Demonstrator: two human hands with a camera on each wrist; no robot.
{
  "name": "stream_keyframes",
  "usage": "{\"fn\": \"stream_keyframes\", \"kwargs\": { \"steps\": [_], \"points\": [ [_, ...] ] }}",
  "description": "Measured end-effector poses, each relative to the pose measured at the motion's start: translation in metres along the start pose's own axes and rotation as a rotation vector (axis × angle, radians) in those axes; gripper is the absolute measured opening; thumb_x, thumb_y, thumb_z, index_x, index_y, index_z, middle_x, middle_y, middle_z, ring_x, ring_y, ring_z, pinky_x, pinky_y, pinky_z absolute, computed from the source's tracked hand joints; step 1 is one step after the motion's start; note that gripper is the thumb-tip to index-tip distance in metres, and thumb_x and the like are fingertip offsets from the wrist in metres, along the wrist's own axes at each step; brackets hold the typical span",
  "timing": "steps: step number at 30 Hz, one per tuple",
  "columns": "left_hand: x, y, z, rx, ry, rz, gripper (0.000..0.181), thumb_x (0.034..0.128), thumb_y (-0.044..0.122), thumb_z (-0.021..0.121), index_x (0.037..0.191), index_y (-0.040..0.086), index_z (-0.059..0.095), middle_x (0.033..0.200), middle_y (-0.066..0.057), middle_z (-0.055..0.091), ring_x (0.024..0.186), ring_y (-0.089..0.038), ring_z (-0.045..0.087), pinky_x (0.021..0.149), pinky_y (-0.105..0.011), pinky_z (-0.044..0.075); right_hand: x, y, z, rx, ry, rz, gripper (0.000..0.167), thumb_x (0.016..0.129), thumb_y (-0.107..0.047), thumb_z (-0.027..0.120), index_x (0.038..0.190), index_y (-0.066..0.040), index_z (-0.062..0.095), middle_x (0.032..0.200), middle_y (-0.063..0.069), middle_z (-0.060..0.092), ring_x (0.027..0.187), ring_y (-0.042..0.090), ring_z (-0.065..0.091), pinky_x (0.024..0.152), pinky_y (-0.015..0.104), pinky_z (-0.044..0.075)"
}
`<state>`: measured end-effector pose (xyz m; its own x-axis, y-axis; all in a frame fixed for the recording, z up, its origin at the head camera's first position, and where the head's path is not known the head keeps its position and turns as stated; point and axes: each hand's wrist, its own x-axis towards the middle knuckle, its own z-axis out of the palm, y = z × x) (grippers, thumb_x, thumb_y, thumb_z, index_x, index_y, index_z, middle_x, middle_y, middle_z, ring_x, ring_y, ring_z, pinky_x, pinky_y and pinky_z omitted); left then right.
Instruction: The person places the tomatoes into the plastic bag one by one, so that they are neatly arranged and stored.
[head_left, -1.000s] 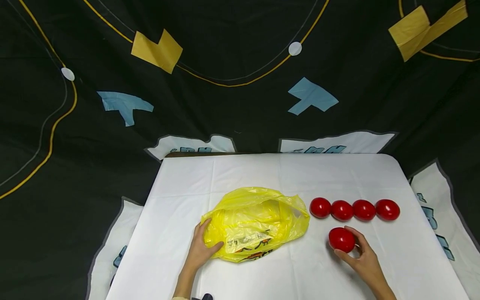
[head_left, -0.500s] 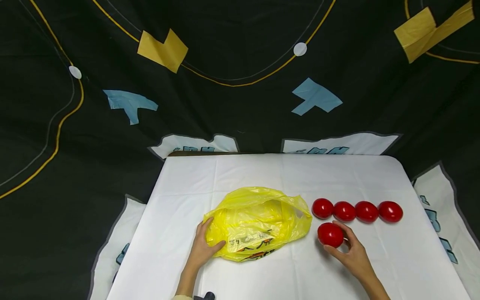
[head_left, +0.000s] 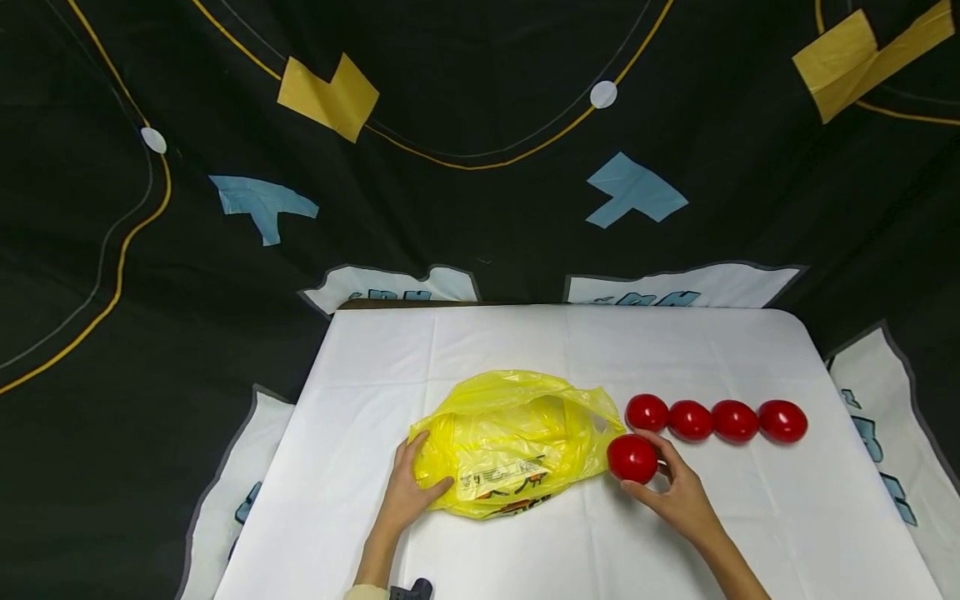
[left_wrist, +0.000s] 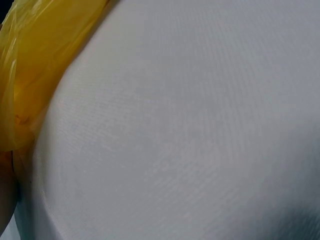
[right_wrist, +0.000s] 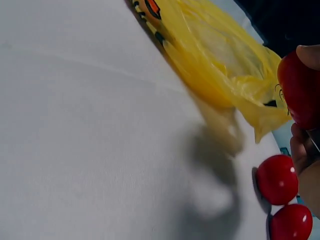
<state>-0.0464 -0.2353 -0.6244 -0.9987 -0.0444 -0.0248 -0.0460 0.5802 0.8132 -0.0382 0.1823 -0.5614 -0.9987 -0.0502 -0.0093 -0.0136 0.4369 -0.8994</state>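
A yellow plastic bag (head_left: 510, 450) lies on the white table, its mouth facing right. The left hand (head_left: 407, 493) grips the bag's left end, thumb in front and fingers behind. Between thumb and fingers, the right hand (head_left: 677, 492) holds a round red object (head_left: 632, 458) at the bag's right edge. In the right wrist view the held red object (right_wrist: 301, 90) is beside the bag's opening (right_wrist: 250, 75). The left wrist view shows part of the bag (left_wrist: 45, 65) at upper left.
Several more red objects (head_left: 691, 421) stand in a row on the white table (head_left: 450, 342), behind and right of the right hand. A black cloth (head_left: 480, 225) with yellow and blue shapes hangs beyond the table. A dark object (head_left: 412, 590) shows by the left wrist.
The right hand has moved left with its red object, from in front of the row to the bag's right edge. The left hand keeps its grip on the bag.
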Motion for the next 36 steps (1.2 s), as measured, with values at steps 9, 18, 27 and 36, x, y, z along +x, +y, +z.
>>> {"fn": "stream_keyframes", "kwargs": {
  "steps": [9, 18, 27, 36],
  "points": [
    [0.0, 0.002, -0.002, 0.001, -0.014, -0.005, 0.089, 0.0695, 0.03, 0.083, 0.144, 0.021, 0.035, 0.145, -0.013, 0.028, 0.133, -0.039, 0.031, 0.104, -0.06, 0.029, 0.007, -0.008, 0.017, 0.043, -0.047, -0.076, 0.073, 0.072, -0.018, 0.084, 0.135, -0.016, 0.047, 0.131, 0.004, 0.054, 0.11, 0.003, 0.048, 0.09, 0.026, 0.046],
    [0.0, 0.003, -0.002, -0.012, -0.023, -0.026, 0.089, 0.0695, 0.029, 0.083, 0.144, 0.022, 0.034, 0.146, -0.013, 0.026, 0.135, -0.04, 0.028, 0.105, -0.061, 0.027, 0.015, -0.015, 0.036, 0.075, -0.098, -0.097, 0.073, 0.07, -0.017, 0.085, 0.134, -0.013, 0.049, 0.131, 0.002, 0.054, 0.112, 0.017, 0.051, 0.09, 0.04, 0.048],
    [0.001, 0.004, -0.002, 0.009, -0.017, -0.013, 0.09, 0.0692, 0.03, 0.083, 0.144, 0.021, 0.034, 0.144, -0.012, 0.028, 0.133, -0.039, 0.031, 0.105, -0.058, 0.03, 0.02, -0.042, 0.048, 0.081, -0.142, -0.121, 0.071, 0.07, -0.012, 0.084, 0.132, -0.007, 0.05, 0.129, 0.013, 0.055, 0.104, 0.027, 0.056, 0.085, 0.04, 0.051],
    [-0.001, 0.005, -0.002, 0.019, -0.014, -0.013, 0.089, 0.0694, 0.031, 0.082, 0.144, 0.022, 0.034, 0.144, -0.012, 0.029, 0.133, -0.039, 0.032, 0.105, -0.059, 0.03, 0.03, -0.032, 0.072, 0.078, -0.197, -0.116, 0.071, 0.07, -0.011, 0.084, 0.132, -0.013, 0.05, 0.126, 0.008, 0.056, 0.105, 0.024, 0.055, 0.083, 0.035, 0.051]
  ]
}}
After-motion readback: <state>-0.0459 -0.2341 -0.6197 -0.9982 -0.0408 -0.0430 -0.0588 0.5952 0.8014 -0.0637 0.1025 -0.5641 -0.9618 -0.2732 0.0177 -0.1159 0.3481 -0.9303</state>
